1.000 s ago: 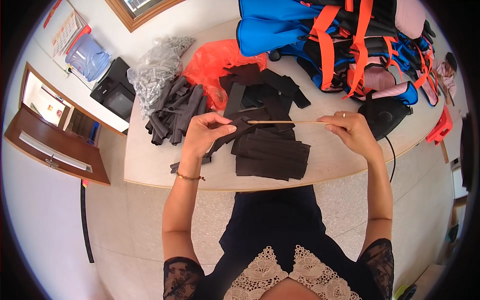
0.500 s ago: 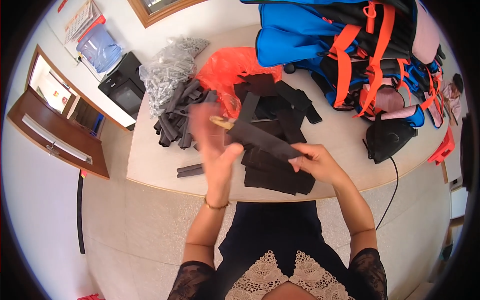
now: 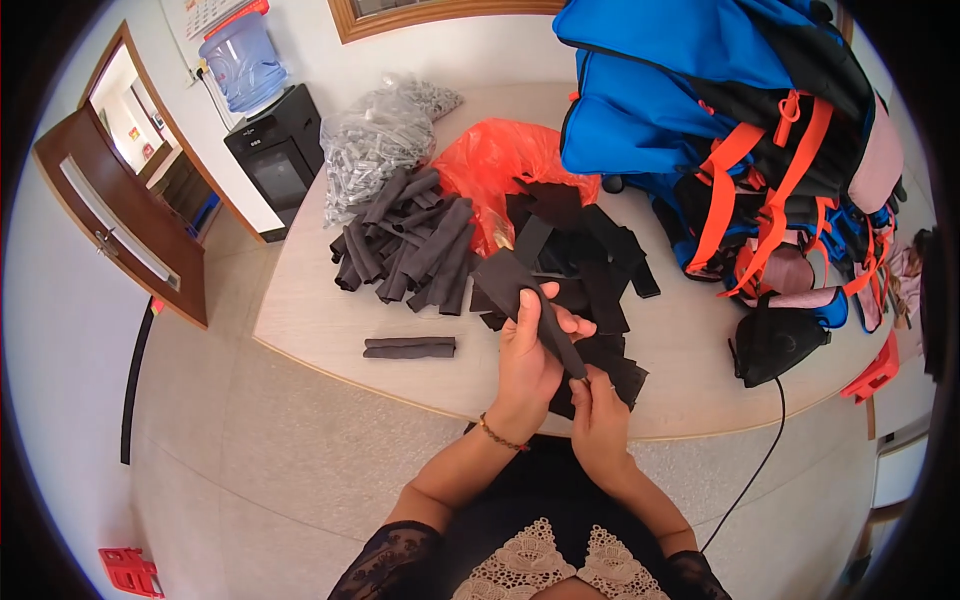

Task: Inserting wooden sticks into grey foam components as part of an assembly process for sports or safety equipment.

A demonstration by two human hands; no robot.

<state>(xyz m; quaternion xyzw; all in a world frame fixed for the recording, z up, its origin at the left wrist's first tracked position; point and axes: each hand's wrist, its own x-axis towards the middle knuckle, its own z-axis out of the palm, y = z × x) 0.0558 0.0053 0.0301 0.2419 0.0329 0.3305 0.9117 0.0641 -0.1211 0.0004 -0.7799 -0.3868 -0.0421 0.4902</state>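
A dark grey fabric strip slants between my hands above the near part of the table. My left hand grips it partway along, thumb on top and fingers curled round the far side. Its lower end is pinched by my right hand. A small yellowish tip shows beyond the strip's upper end; what it belongs to is hidden. Flat black fabric pieces lie in a loose pile under and beyond my hands. Left of them is a heap of rolled dark grey tubes. Two rolled tubes lie apart, nearer me.
Behind the heap stand a clear bag of grey pieces and a red plastic bag. A large blue and black bag with orange straps fills the right side. A black pouch trails a cable over the table edge.
My left hand, blurred and open beside the strip before, now grips it. My right hand has come nearer me, and the strip points more steeply away. The view has shifted slightly.
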